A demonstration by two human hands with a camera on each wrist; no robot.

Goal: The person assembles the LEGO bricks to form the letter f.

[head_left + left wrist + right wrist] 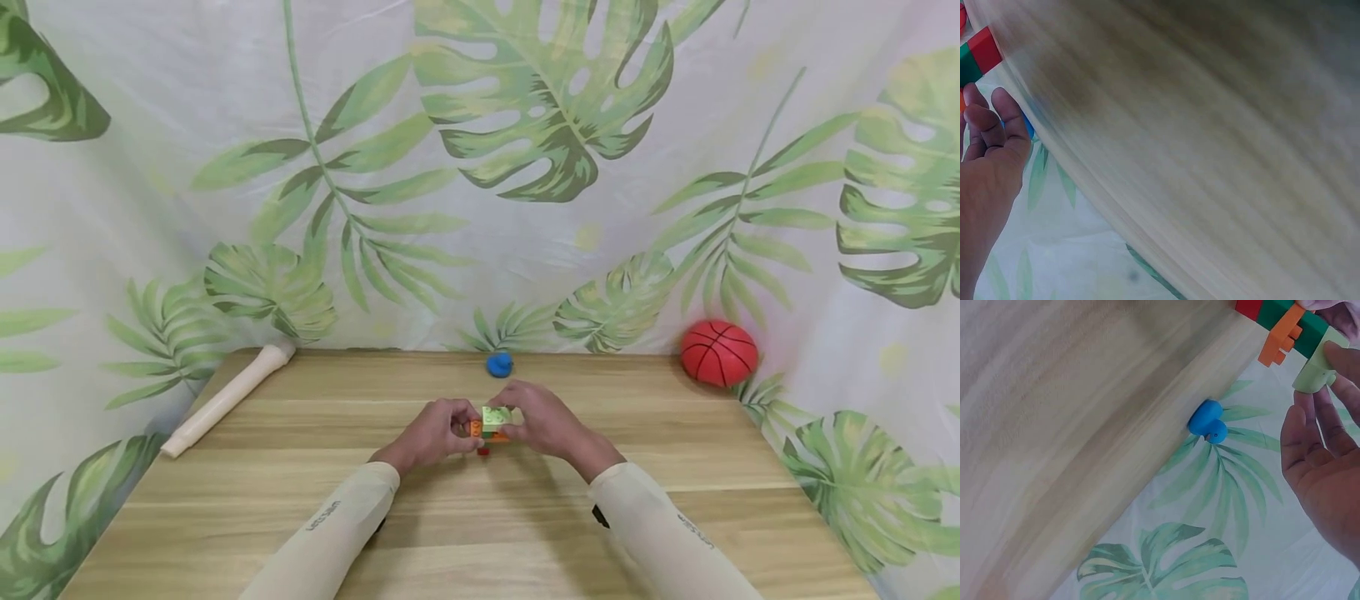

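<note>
A small stack of toy building bricks is held up between both hands above the wooden table. Its light green brick [495, 416] is on top, pinched between the thumb and fingers of my right hand [549, 422]. My left hand [437, 431] grips the orange brick [476, 427] from the left side. In the right wrist view, dark green bricks [1311, 332] run through the middle, with the orange brick [1281, 339] across them and a red brick [1248, 308] at the bottom end. The left wrist view catches only part of the left hand [994, 134] and the red brick [985, 50].
A blue rubber duck [499, 364] sits at the table's back edge, beyond the hands. At the back right corner rests a red ball [718, 353] with black lines. A pale beige stick [228, 402] lies along the left edge. A leaf-patterned curtain [360, 100] hangs behind.
</note>
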